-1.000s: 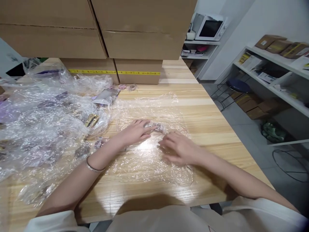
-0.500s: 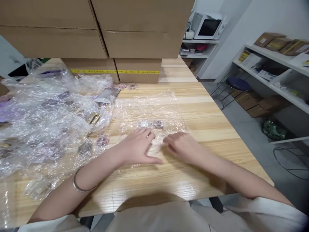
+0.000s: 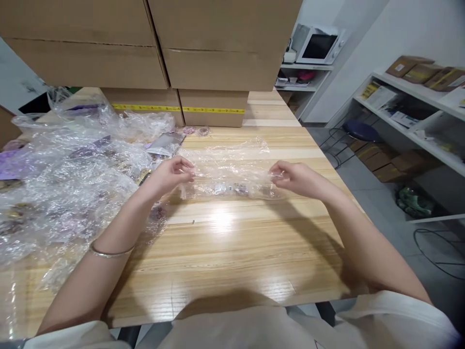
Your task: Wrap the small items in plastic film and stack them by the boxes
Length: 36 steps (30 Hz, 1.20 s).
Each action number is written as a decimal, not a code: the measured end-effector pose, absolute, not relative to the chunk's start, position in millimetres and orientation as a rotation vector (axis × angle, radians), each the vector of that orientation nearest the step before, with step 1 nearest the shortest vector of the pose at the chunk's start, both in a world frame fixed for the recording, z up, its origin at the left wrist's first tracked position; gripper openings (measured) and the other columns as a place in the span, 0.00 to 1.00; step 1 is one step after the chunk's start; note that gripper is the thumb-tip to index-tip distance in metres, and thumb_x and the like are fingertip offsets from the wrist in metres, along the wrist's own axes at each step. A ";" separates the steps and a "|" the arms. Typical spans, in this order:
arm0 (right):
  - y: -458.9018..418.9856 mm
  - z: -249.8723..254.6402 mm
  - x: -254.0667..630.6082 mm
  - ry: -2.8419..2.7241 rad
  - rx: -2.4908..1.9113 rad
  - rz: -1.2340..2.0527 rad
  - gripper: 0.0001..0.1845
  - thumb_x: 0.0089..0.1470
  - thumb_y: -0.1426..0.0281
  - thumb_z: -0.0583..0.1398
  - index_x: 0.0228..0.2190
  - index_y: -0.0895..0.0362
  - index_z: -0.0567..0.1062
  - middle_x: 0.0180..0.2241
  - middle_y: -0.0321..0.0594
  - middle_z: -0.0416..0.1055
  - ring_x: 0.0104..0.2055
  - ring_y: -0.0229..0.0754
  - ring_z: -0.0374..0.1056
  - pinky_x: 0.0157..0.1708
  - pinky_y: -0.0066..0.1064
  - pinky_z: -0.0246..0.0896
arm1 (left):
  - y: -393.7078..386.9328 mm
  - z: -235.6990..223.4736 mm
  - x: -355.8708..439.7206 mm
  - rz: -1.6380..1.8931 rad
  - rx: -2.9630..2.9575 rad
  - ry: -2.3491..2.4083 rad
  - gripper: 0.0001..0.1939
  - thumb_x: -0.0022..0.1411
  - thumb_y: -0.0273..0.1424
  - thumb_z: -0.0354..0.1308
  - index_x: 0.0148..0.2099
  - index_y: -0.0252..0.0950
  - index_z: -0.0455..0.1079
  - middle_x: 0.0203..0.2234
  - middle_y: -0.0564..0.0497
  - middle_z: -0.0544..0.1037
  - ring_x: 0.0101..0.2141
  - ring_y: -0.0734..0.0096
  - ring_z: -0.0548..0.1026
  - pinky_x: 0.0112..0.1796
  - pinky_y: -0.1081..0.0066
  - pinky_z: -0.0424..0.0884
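Note:
A sheet of clear plastic film [image 3: 232, 157] lies on the wooden table [image 3: 232, 252], its near part folded up and away from me. Small items, one silvery [image 3: 220, 188] and one dark reddish [image 3: 240, 188], show through the folded film; their kind is too small to make out. At the left end of the fold, my left hand [image 3: 170, 174] pinches the film between thumb and fingers. My right hand [image 3: 296, 178] pinches it at the right end. Both hands are slightly above the table, with the items between them.
To the left is a heap of crumpled clear film and wrapped small items [image 3: 83, 179]. Cardboard boxes [image 3: 214, 109] with a yellow tape measure stand at the back. A silvery pouch [image 3: 167, 143] lies beside the heap. Shelves [image 3: 407, 111] and a stool [image 3: 359, 131] are at the right.
My hands have moved apart and away from me, from near the middle of the film to its two ends. The film's near part has been folded over the small items.

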State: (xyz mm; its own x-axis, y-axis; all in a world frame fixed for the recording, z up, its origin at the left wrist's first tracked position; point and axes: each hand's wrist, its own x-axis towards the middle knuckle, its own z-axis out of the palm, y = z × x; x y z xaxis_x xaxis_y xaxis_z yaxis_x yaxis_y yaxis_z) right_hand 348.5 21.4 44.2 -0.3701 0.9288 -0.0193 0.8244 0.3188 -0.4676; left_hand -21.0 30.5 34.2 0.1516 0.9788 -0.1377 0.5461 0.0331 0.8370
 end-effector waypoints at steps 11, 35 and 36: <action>85.7 -24.6 345.9 -1.788 -1.960 0.354 0.21 0.53 0.69 0.56 0.48 0.64 0.72 0.42 0.55 0.73 0.41 0.54 0.72 0.43 0.45 0.66 | 37.2 25.7 6.7 1.093 2.233 1.971 0.31 0.63 0.29 0.56 0.66 0.35 0.55 0.63 0.34 0.58 0.63 0.42 0.57 0.61 0.43 0.56; 53.8 -48.3 346.2 -2.498 -1.304 0.216 0.38 0.63 0.51 0.51 0.67 0.57 0.55 0.69 0.49 0.49 0.72 0.54 0.40 0.68 0.57 0.34 | 22.2 -15.1 -0.7 0.059 2.553 1.399 0.42 0.67 0.53 0.46 0.71 0.30 0.50 0.70 0.38 0.48 0.69 0.48 0.44 0.67 0.51 0.43; 48.1 -45.5 341.3 -2.540 -1.183 0.235 0.41 0.60 0.51 0.55 0.67 0.57 0.54 0.69 0.49 0.50 0.71 0.55 0.42 0.68 0.56 0.37 | 22.2 -13.6 -0.1 0.072 2.600 1.289 0.39 0.67 0.50 0.49 0.71 0.31 0.51 0.70 0.39 0.50 0.69 0.50 0.48 0.66 0.53 0.46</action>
State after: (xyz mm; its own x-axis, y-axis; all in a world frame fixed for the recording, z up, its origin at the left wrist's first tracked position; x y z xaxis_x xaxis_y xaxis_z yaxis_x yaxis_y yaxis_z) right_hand 341.3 48.1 -45.5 -0.6016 0.7666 0.2245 0.7124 0.6421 -0.2833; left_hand -0.1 22.2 -13.6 0.6102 0.7898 -0.0616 0.7782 -0.5830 0.2337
